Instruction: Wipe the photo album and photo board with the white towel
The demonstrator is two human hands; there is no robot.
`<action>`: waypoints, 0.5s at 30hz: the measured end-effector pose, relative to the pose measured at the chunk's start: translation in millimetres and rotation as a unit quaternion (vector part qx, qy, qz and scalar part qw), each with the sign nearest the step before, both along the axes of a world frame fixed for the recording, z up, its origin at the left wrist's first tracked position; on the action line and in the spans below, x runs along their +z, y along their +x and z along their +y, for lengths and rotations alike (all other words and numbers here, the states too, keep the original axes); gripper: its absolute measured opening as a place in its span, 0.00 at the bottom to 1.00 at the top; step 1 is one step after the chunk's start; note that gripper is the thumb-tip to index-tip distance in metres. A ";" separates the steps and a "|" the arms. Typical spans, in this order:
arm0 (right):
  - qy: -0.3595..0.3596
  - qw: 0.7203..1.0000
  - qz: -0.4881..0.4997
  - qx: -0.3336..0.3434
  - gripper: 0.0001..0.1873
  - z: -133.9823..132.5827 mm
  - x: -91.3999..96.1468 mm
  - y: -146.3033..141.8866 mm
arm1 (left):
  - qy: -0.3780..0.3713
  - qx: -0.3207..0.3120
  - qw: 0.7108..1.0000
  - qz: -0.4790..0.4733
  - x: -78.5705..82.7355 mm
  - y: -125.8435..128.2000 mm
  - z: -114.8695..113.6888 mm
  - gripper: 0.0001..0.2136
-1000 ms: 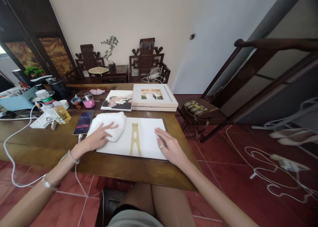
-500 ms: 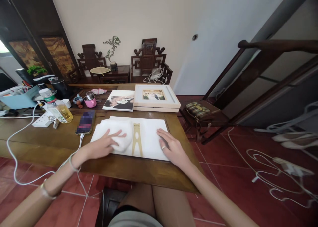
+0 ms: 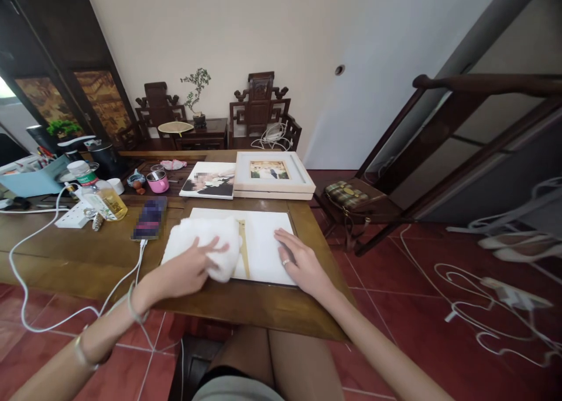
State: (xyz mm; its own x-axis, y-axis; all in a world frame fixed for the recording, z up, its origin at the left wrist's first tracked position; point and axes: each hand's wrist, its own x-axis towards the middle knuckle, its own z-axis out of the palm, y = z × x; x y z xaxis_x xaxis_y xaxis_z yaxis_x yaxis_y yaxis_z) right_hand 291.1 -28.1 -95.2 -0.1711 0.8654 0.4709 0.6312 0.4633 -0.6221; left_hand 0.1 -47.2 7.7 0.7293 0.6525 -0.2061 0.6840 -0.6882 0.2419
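A white flat board [image 3: 263, 243] with a tan wooden stand piece [image 3: 243, 243] down its middle lies on the wooden table [image 3: 88, 254] in front of me. My left hand [image 3: 187, 266] lies flat, fingers spread, on a white cloth [image 3: 206, 243] that covers the board's left part and reaches the stand piece. My right hand [image 3: 298, 260] rests flat on the board's right edge, fingers stretched out, a ring on one finger.
Behind the board lie a white framed photo [image 3: 272, 175] and a photo print [image 3: 208, 180]. To the left are a phone [image 3: 149, 219] on a white cable, an oil bottle [image 3: 103, 199], a pink cup [image 3: 157, 181] and a power strip [image 3: 72, 216]. Cables trail over the red floor at right.
My left hand has slid the white cloth to the right across the board, from its left end up over the stand piece. My right hand has stayed on the right edge.
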 end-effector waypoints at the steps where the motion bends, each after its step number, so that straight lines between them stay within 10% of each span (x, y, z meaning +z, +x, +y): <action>1: -0.001 1.000 -0.001 0.000 0.19 0.0 0.1 -0.1 | -0.006 -0.013 1.000 0.007 3.6 0.7 -15.4 0.24; 6: -0.005 1.000 -0.007 -0.001 0.20 -0.5 1.0 0.0 | -0.033 -0.020 0.999 -0.005 9.0 -3.8 -30.4 0.23; 15: -0.012 1.000 -0.017 0.000 0.20 0.2 1.7 1.4 | 0.032 0.077 0.996 -0.019 -23.5 23.2 84.4 0.21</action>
